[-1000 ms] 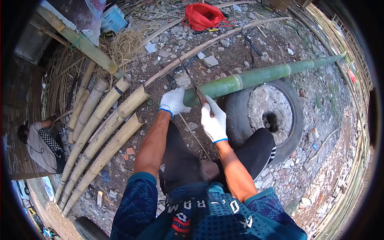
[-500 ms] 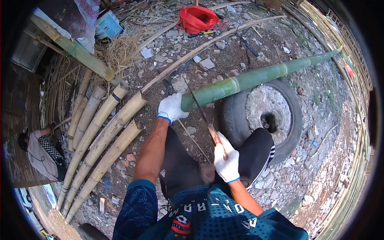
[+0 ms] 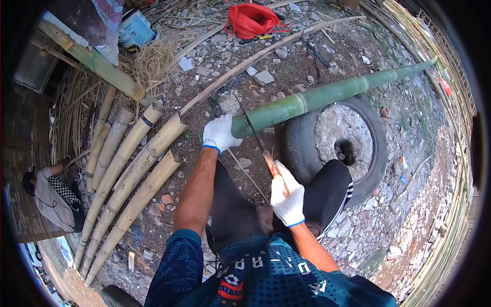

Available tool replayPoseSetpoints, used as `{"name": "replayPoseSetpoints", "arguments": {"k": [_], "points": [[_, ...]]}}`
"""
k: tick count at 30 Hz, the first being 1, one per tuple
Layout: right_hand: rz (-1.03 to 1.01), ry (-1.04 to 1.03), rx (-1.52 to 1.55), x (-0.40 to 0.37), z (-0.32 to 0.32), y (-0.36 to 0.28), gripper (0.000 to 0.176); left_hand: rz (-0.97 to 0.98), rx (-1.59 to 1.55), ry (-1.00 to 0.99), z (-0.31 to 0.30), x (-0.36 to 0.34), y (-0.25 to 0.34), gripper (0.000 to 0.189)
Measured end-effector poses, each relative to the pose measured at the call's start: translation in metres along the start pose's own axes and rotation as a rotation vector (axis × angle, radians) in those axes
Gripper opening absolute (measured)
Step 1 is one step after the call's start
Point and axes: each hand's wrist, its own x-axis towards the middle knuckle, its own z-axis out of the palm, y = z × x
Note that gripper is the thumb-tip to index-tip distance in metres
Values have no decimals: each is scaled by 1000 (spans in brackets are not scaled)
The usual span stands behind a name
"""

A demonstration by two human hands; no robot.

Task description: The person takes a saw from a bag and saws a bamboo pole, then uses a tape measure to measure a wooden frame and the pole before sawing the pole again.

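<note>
A long green bamboo pole (image 3: pixel 327 95) slants from the centre to the upper right, resting across a tyre (image 3: pixel 302 143) filled with concrete. My left hand (image 3: pixel 219 134), in a white glove, is closed around the pole's near end. In my gloved right hand (image 3: pixel 287 194) is the handle of a saw (image 3: pixel 251 124). The saw's thin dark blade lies across the green pole, a little to the right of my left hand.
Several cut yellow bamboo poles (image 3: pixel 138 192) lie at the left, near a crouching person (image 3: pixel 55 197). A red bag (image 3: pixel 251 21) and a bucket (image 3: pixel 136 29) are at the top. A long split strip (image 3: pixel 230 71) curves behind the green pole.
My right hand has shifted slightly to the left and down with the saw. My left hand still holds the pole's end.
</note>
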Motion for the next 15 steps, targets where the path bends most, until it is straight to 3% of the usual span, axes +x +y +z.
{"name": "replayPoseSetpoints", "arguments": {"k": [1, 2, 3, 5, 7, 8, 9, 10, 11, 13, 15], "points": [[130, -42, 41, 21, 15, -6, 37, 1, -5, 22, 1, 1, 1, 77], [1, 5, -80, 51, 33, -7, 40, 5, -17, 42, 5, 2, 5, 76], [100, -3, 61, 84, 62, 10, 43, 4, -24, 42, 9, 3, 10, 76], [90, -18, 69, 121, 85, 1, 43, -9, -2, 94, 9, 5, 9, 73], [165, -34, 76, 94, 65, -10, 43, 6, 31, 67, 8, 0, 5, 74], [56, -14, -56, 62, 45, -2, 42, 12, 14, 79, 6, 0, 3, 76], [20, 5, -1, 20, 24, 15, 40, 15, -5, 63, 5, 4, 0, 78], [154, -29, 35, -13, 6, 21, 39, 12, -30, 41, 8, 5, -1, 80], [28, 18, -65, -14, 1, 8, 38, 6, -41, 50, 6, 10, 2, 80], [67, 21, -13, -2, 17, -1, 37, -13, -33, -13, 4, 5, 2, 84], [77, 16, 53, 60, 46, -7, 38, -10, -29, 4, 1, 5, 8, 86]]}}
